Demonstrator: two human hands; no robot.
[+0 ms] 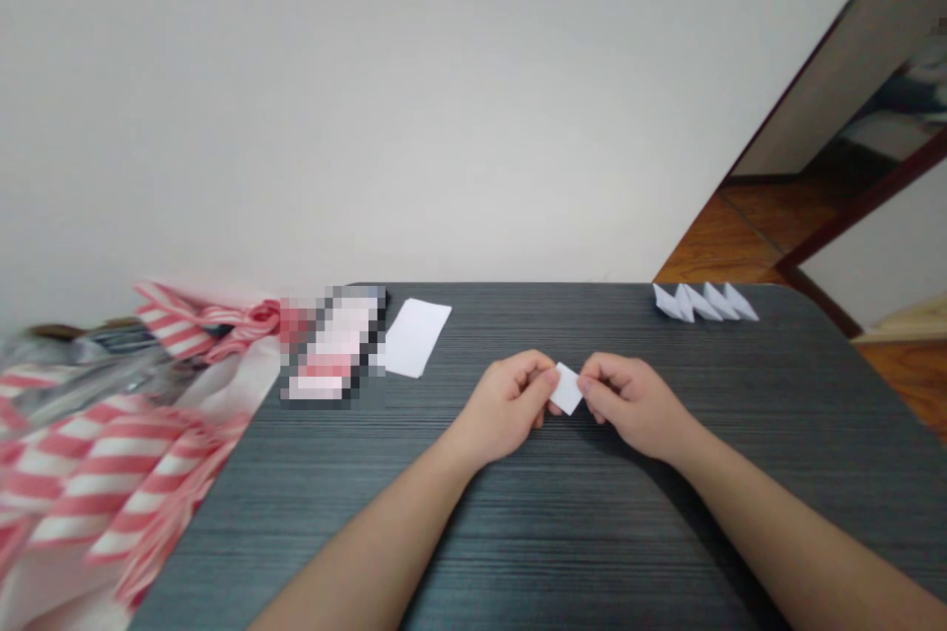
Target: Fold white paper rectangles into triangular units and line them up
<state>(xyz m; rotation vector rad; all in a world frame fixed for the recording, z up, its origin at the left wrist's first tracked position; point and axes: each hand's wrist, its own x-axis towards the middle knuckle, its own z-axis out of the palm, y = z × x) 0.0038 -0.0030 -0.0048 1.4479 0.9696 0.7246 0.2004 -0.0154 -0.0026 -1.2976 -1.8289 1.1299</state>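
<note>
Squarely between the two hands, the small white paper (567,389) sits over the counter (533,542), turned cornerwise like a diamond, with no clear long axis. The left hand (516,404) pinches its left side between thumb and curled fingers; the right hand (636,404) pinches the opposite side likewise, so neither is nearer. Whether the paper touches the surface below cannot be told. Flat white sheets (418,337) lie beyond the left hand, folded white pieces (706,304) beyond the right.
</note>
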